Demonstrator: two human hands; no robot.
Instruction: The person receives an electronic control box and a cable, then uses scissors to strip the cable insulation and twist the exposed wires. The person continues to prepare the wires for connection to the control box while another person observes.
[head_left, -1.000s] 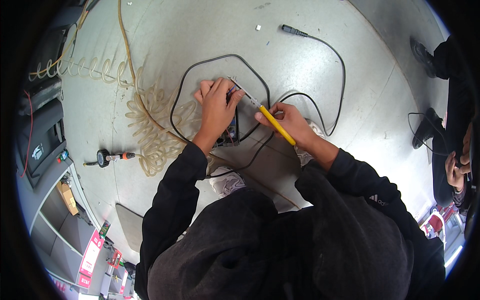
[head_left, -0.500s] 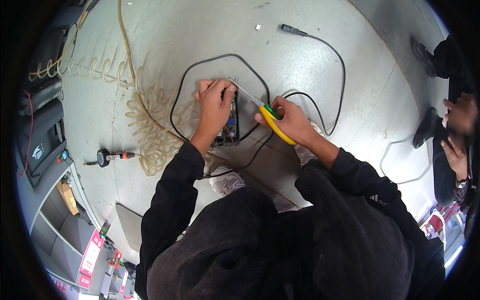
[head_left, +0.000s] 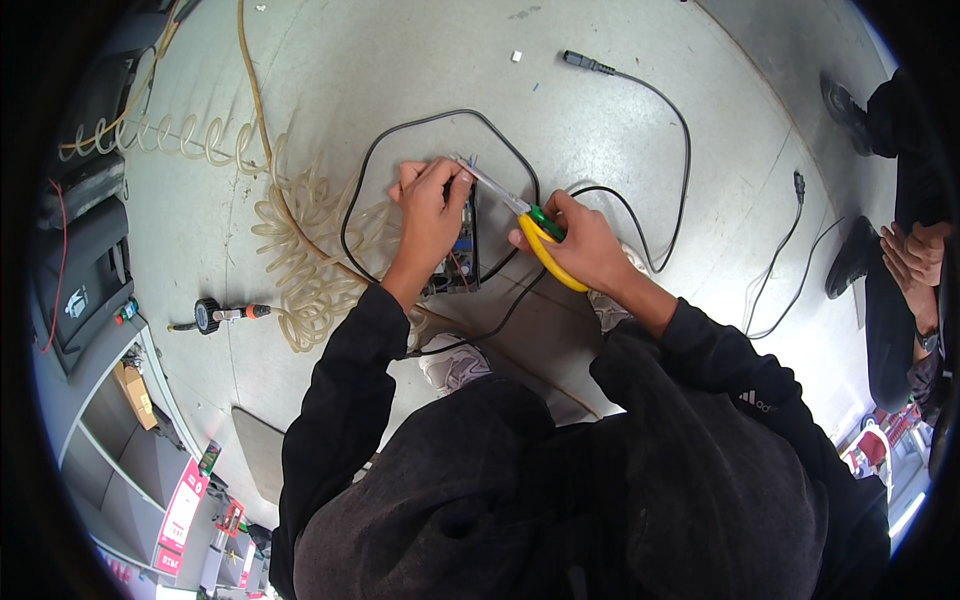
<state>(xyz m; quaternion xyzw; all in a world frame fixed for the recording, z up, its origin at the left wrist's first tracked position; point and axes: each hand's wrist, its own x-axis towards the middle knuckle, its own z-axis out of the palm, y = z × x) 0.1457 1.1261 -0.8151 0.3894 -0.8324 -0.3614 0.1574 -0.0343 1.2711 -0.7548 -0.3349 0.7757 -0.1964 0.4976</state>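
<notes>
My right hand [head_left: 583, 245] is wrapped round long-nose pliers [head_left: 543, 254] with yellow and green handles. Their thin metal jaws point up and left, the tips reaching my left fingertips. My left hand [head_left: 428, 208] is pinched closed at the far end of a small open electronic unit [head_left: 464, 250]; what its fingers hold is hidden. The unit, with a dark frame and coloured parts and wires inside, lies on the floor partly under my left hand. A black cord [head_left: 440, 113] loops round it and runs right to a plug [head_left: 585, 61].
Left of the unit lies a pile of clear coiled hose [head_left: 305, 250], joined by a gauge fitting [head_left: 207, 316]. A yellowish hose [head_left: 253, 90] crosses the floor. Grey shelving [head_left: 110, 440] stands lower left. At right is another person's hand [head_left: 915, 262], near a thin dark cable [head_left: 772, 270].
The thin cable at right, a blurred loop before, now lies sharp with its plug showing. The other person's hands have come together. My hands and the pliers hold almost the same position.
</notes>
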